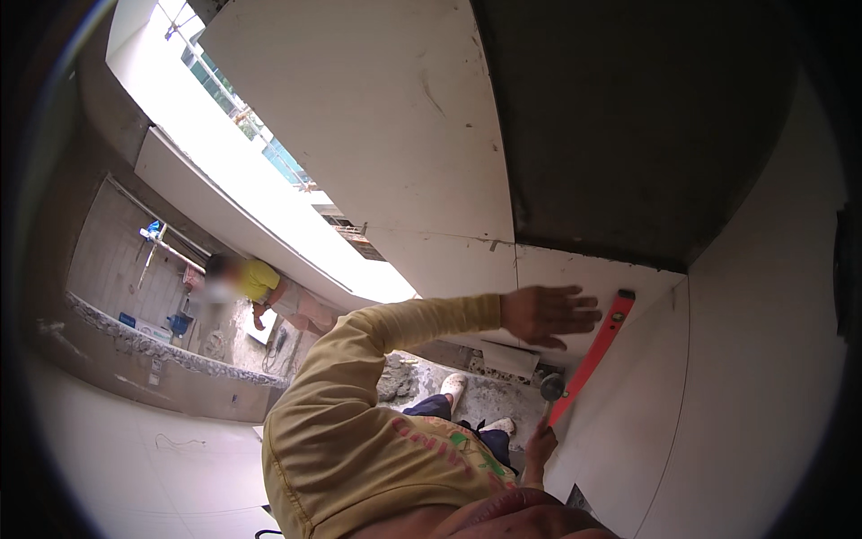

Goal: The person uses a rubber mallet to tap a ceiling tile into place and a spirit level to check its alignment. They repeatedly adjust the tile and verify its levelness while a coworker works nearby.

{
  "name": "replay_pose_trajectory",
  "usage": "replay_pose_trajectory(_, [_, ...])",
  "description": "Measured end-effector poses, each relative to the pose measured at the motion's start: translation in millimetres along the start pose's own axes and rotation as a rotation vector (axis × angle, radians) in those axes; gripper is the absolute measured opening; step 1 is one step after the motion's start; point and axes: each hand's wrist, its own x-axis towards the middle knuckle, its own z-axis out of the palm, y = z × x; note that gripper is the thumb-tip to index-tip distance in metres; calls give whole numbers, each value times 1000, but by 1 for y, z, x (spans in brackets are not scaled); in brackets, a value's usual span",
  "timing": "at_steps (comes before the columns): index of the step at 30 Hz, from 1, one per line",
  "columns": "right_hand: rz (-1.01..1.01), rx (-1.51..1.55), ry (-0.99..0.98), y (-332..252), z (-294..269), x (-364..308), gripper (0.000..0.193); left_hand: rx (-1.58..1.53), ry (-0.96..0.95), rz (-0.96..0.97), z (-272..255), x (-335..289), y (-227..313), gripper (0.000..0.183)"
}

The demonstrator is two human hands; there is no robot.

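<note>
left hand point(548, 316): fingers kinda spread, near a long red spirit level point(597, 357)
right hand point(540, 446): wrapped round a pale-handled, black-headed mallet point(552, 387)
level: slanted by the smooth white wall panel point(628, 422), mallet head just beside

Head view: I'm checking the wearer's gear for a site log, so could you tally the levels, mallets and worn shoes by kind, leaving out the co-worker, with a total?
Red level: 1
Mallet, in the right hand: 1
Light-coloured shoes, on the wearer's feet: 2
Total: 4
</note>
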Motion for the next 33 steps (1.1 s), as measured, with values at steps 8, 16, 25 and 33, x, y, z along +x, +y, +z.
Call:
replay_pose_trajectory(8, [221,47,23,31,-4,-52,65,-503,-232,-1417,196,-187,111,30])
replay_pose_trajectory(16, [638,65,85,65,-20,-164,65,-746,-149,-1311,437,-132,59,118])
replay_pose_trajectory(25, [759,-79,104,87,-12,-167,74,-726,-106,-1323,337,-114,90,32])
replay_pose_trajectory(33, [361,-38,-108,61,-5,-18,78,116,517,-1280,-7,-168,116,19])
